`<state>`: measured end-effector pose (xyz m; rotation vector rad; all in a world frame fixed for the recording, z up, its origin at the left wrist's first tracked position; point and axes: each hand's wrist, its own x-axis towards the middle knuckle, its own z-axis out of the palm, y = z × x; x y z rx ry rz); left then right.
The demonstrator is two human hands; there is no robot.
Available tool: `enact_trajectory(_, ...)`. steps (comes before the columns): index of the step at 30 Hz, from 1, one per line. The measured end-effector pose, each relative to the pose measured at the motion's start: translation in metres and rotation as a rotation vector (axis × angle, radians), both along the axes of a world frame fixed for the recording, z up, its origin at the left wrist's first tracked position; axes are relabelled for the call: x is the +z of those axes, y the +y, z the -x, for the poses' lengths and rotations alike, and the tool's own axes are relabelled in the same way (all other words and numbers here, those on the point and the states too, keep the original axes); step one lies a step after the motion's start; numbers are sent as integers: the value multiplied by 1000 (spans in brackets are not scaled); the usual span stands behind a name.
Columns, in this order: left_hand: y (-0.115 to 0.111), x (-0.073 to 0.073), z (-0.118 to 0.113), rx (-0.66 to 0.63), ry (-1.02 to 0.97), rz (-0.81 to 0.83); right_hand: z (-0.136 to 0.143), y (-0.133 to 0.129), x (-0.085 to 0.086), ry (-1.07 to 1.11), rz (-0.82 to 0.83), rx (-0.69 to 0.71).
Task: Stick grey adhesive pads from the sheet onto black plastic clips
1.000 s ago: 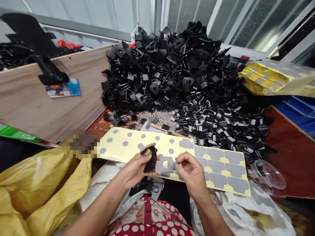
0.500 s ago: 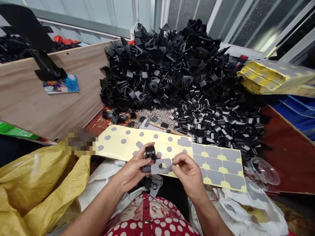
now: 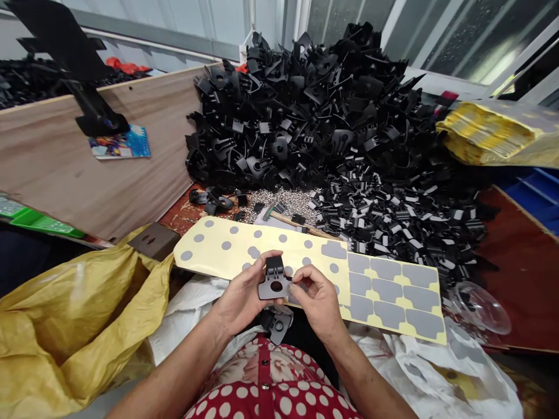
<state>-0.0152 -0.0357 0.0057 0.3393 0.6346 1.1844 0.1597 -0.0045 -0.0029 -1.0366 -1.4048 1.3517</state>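
My left hand (image 3: 239, 295) grips a black plastic clip (image 3: 267, 290), its flat plate with a round hole facing up and its hinged end pointing away from me. At the plate's right edge, my right hand (image 3: 318, 298) has thumb and forefinger pinched together; what lies between them is too small to make out. Under both hands stretches a yellow backing sheet (image 3: 209, 247) with grey round stickers. A second sheet (image 3: 404, 295) of larger grey stickers adjoins it on the right. Another black clip (image 3: 278, 325) with a grey face rests below my hands, near my lap.
A tall heap of black clip parts (image 3: 297, 110) fills the back. Smaller black pieces (image 3: 384, 215) spread to its right. A hammer (image 3: 297, 223) lies before small metal bits (image 3: 301, 203). A yellow sack (image 3: 87, 314) is at left, a clear plastic bowl (image 3: 480, 308) at right.
The clip has turned so its holed plate faces up. The grey holed sticker that my right hand held beside it no longer shows as a separate piece. The camera view has shifted slightly.
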Motion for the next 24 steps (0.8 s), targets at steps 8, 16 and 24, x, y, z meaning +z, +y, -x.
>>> enact_trajectory(8,2,-5,2,7,-15,-16,-2,3,-1,27,105,10)
enact_trajectory(16,2,-7,1,14,-30,-9,1,5,-6,4,77,-1)
enact_trajectory(24,0,-7,3,10,14,-16,3,4,-11,-100,-59,1)
